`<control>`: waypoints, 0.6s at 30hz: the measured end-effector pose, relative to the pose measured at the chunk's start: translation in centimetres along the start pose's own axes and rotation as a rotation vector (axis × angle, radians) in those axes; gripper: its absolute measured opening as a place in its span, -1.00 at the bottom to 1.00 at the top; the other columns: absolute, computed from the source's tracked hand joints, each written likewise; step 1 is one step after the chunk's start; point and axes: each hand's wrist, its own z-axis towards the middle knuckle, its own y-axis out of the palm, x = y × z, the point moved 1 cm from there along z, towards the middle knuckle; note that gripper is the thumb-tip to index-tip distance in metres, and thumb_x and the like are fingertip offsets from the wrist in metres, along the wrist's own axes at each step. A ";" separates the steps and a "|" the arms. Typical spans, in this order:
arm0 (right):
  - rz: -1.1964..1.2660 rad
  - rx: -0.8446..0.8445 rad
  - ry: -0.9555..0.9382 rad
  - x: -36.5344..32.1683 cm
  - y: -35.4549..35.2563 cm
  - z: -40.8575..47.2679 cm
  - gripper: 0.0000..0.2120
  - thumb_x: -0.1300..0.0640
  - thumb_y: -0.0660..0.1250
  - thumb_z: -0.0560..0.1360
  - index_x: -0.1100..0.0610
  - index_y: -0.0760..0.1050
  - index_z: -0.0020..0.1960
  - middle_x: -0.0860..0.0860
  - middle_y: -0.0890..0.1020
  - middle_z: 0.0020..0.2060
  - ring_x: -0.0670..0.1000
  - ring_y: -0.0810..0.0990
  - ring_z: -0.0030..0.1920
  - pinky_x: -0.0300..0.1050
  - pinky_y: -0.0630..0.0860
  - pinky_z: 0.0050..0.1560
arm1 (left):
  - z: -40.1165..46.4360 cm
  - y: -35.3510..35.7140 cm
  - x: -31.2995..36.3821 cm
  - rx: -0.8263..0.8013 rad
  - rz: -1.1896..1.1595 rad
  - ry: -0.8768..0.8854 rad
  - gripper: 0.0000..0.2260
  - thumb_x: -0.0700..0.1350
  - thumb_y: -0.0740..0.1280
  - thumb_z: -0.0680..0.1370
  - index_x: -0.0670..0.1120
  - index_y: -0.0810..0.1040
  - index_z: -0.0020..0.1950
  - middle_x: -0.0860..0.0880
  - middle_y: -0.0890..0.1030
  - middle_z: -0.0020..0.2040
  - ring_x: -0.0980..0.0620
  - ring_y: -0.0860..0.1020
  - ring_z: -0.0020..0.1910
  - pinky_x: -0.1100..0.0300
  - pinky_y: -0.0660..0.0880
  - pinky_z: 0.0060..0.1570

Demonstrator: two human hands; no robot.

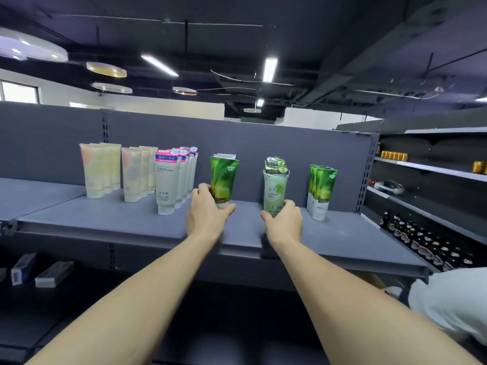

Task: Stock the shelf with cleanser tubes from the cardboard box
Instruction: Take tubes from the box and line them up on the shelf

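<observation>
- Two hands working on grey shelf [110,219]: left hand [208,210] gripping dark green tube [223,180], right hand [284,219] gripping pale green tube [275,192], both standing upright mid-shelf.
- Open shelf space showing between them and along the front edge.
- Standing left: white tubes [168,180]; right: green trio [322,191].

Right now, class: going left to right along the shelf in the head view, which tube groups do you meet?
Peach tubes → white facial tubes → dark green tube, gripped by left hand → pale green tube, gripped by right hand → green-and-white tubes.
</observation>
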 end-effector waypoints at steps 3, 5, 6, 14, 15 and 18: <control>0.060 0.016 0.054 0.9 0.8 2.4 -0.59 0.03 0.42 0.52 0.15 0.38 0.26 0.06 0.47 0.12 0.14 0.54 0.13 -0.04 0.41 -0.01 | 1.7 1.8 0.0 -0.002 0.004 0.007 -0.49 0.04 0.51 0.41 -0.10 0.39 0.22 -0.06 0.47 0.13 -0.09 0.51 0.07 0.10 0.40 -0.08; 0.057 0.020 0.074 1.2 1.4 3.9 -0.57 0.02 0.45 0.50 0.14 0.38 0.26 0.06 0.47 0.12 0.14 0.54 0.13 -0.02 0.43 0.00 | 2.8 3.0 -0.2 -0.010 0.010 0.003 -0.48 0.04 0.52 0.40 -0.11 0.39 0.22 -0.07 0.48 0.14 -0.10 0.51 0.08 0.08 0.41 -0.05; 0.050 0.020 0.080 1.4 1.6 4.5 -0.56 0.02 0.46 0.49 0.14 0.38 0.27 0.06 0.47 0.13 0.14 0.53 0.13 -0.01 0.44 0.02 | 3.2 3.6 -0.2 -0.015 0.012 0.001 -0.48 0.05 0.52 0.40 -0.11 0.39 0.22 -0.07 0.48 0.14 -0.11 0.51 0.09 0.07 0.42 -0.04; 0.003 0.007 0.051 2.0 3.7 7.6 -0.53 0.02 0.48 0.47 0.14 0.39 0.27 0.07 0.50 0.14 0.13 0.53 0.14 -0.05 0.41 0.01 | 5.7 6.5 -0.4 -0.045 0.023 -0.018 -0.46 0.03 0.52 0.41 -0.12 0.37 0.24 -0.09 0.47 0.17 -0.14 0.52 0.12 0.03 0.44 0.04; 0.000 0.007 0.050 2.0 3.9 7.9 -0.53 0.02 0.48 0.47 0.15 0.39 0.27 0.07 0.51 0.14 0.13 0.53 0.14 -0.06 0.41 0.01 | 5.8 6.7 -0.5 -0.047 0.023 -0.021 -0.46 0.03 0.52 0.41 -0.12 0.37 0.24 -0.09 0.47 0.16 -0.14 0.52 0.12 0.02 0.45 0.05; -0.010 0.013 0.044 2.0 4.3 8.3 -0.51 0.02 0.49 0.46 0.17 0.39 0.26 0.08 0.51 0.15 0.13 0.53 0.15 -0.03 0.43 0.02 | 6.3 7.0 -0.7 -0.042 0.026 -0.028 -0.46 0.04 0.52 0.40 -0.12 0.38 0.24 -0.09 0.47 0.16 -0.14 0.52 0.12 0.01 0.45 0.05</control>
